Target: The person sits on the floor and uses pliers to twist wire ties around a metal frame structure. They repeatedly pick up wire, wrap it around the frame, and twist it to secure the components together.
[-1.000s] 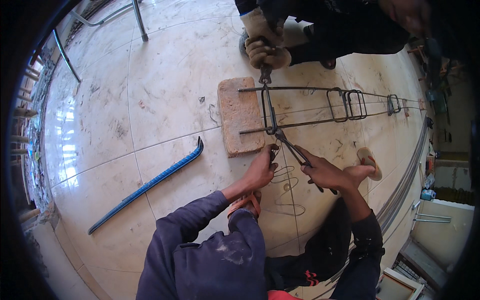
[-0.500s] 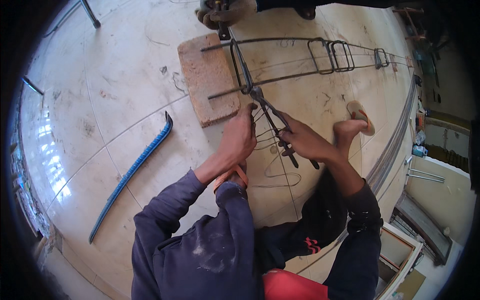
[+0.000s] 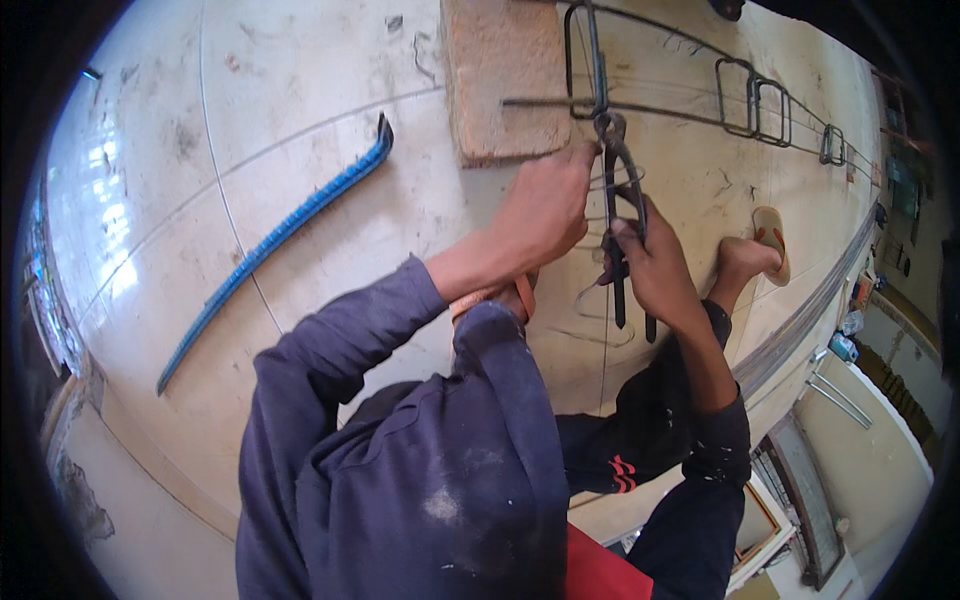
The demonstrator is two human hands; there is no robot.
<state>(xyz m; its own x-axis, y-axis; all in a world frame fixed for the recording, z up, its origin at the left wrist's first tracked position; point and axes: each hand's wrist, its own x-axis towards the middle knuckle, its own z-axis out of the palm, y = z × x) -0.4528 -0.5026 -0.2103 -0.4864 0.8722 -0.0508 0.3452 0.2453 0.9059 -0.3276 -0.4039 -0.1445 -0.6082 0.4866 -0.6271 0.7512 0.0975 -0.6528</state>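
My right hand (image 3: 655, 265) is closed around the handles of dark metal pincers (image 3: 611, 128). Their jaws sit against the lower corner of a bent steel stirrup (image 3: 571, 55), where it meets a long steel rod (image 3: 670, 112). My left hand (image 3: 548, 205) is closed just left of the jaws. Thin wires (image 3: 602, 183) run from it behind the pincers, and its fingertips are partly hidden. A reddish brick (image 3: 505, 75) lies under the rod's end, beyond my left hand.
On the left floor lies a curved bar wrapped in blue (image 3: 285, 235). More stirrups (image 3: 770, 110) hang along the frame toward the far right. My sandalled foot (image 3: 750, 255) rests at right, near a bundle of long rods (image 3: 800, 330). Loose wire (image 3: 595, 338) lies below my hands.
The view has shifted, so the brick and frame appear higher and farther right. The pincers' handles are closer together, and their jaws stay at the stirrup corner. A shape at the top has left view.
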